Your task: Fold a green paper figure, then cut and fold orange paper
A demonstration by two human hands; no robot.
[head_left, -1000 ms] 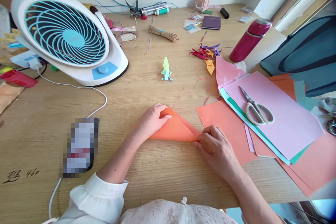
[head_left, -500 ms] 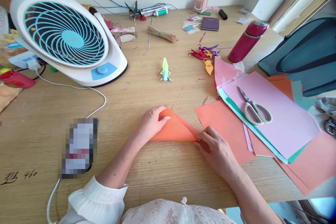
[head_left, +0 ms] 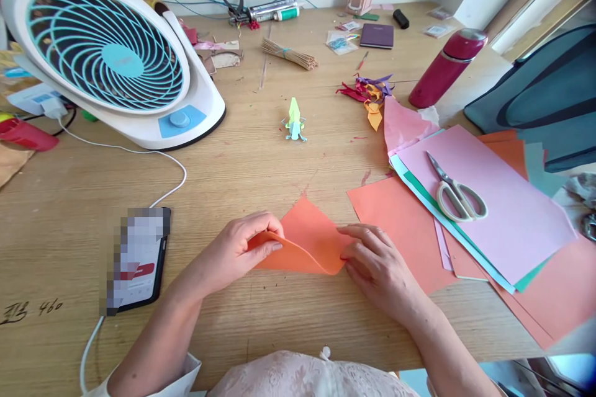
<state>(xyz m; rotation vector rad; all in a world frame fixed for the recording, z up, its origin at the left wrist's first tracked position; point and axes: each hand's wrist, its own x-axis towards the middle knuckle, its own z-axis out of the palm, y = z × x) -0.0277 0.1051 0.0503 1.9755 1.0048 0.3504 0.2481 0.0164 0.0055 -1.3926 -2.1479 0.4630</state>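
An orange sheet of paper (head_left: 311, 223) lies on the wooden table in front of me, its near part curled up and over toward the far corner. My left hand (head_left: 246, 248) pinches the raised edge between thumb and fingers. At the sheet's right corner, my right hand (head_left: 375, 267) has its fingertips closed on the paper by the bend. Beyond my hands stands a small folded paper figure (head_left: 294, 121) in yellow-green and light blue.
White-handled scissors (head_left: 459, 195) rest on a stack of coloured paper (head_left: 507, 198) at the right. A red thermos (head_left: 447, 68) stands behind it. To the left are a phone (head_left: 139, 260) with a white cable and a fan (head_left: 121, 62). Folded paper pieces (head_left: 367, 96) lie farther back.
My left hand has drawn back toward me and left, lifting the folded edge away from the far corner, so the sheet gapes wider. My right hand stays at the right corner.
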